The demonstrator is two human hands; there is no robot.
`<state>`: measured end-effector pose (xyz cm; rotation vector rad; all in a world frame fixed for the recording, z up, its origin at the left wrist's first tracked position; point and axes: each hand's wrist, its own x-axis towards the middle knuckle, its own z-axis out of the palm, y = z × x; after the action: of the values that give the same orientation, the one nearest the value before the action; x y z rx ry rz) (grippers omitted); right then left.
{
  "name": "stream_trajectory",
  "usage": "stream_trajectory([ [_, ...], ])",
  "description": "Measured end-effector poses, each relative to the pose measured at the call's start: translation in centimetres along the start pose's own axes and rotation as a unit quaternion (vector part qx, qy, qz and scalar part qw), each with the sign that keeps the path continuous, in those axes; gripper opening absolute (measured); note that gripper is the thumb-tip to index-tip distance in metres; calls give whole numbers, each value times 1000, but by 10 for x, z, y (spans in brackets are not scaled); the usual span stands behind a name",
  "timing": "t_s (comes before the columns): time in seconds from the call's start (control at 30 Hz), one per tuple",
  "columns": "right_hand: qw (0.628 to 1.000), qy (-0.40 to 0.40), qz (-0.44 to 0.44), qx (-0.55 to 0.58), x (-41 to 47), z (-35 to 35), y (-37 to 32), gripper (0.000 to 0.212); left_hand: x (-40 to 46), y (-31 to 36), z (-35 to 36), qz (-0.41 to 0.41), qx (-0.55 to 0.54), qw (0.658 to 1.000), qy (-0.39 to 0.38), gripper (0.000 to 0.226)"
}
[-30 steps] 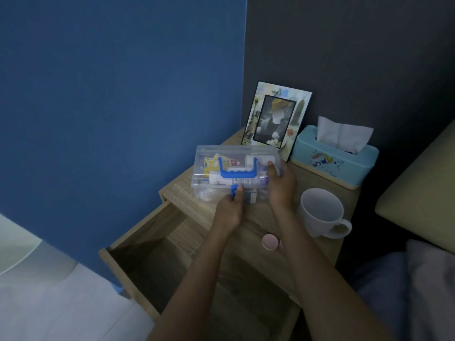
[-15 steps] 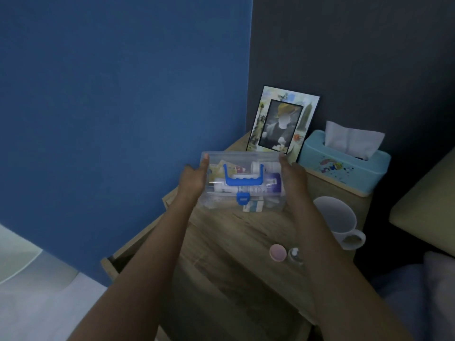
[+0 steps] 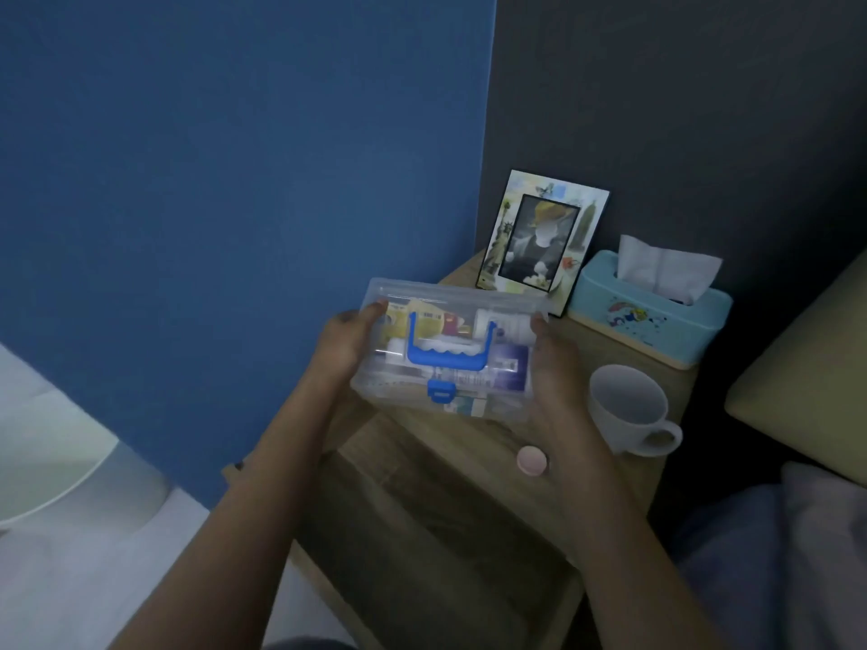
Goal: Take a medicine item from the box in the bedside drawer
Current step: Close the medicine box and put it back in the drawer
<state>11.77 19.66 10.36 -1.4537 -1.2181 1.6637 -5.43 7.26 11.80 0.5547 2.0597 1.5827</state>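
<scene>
Gripping a clear rectangular plastic medicine box at nine and three o'clock, left hand and right hand fingers clamp its ends above the woodgrain counter.

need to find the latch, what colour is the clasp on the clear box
Blue, matching the handle; the clasp shows in the head view.

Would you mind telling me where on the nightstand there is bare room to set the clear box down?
The widest bare patch is the nightstand top under the clear box, between the picture frame and the pink cap. The right side is crowded: tissue box behind, white mug in front.
</scene>
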Motion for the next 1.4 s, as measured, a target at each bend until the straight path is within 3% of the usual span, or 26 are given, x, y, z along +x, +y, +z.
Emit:
stream_trajectory([
  [0.27,998,23,17,64,-115,9,54,42,-61,-24,-65,-31,-9,999,-42,27],
  [0.43,991,43,21,125,-164,18,96,28,-78,-49,-90,-24,20,998,-55,21],
  [0.53,989,42,14,144,-180,24,120,29,-74,-63,-96,-38,32,997,-61,30],
  [0.7,989,33,33,140,-179,29,150,24,-57,-89,-95,-31,103,988,-113,21],
  [0.9,989,52,102,93,-157,32,185,39,-39,-122,-84,-65,158,964,-205,62],
  [1.1,984,51,148,83,-135,33,212,33,-26,-155,-69,-88,173,957,-217,30],
  [1.27,988,40,136,61,-122,31,221,33,-16,-167,-59,-98,191,953,-214,44],
  [1.4,991,38,125,22,-114,31,222,37,-13,-172,-56,-98,169,958,-212,28],
])
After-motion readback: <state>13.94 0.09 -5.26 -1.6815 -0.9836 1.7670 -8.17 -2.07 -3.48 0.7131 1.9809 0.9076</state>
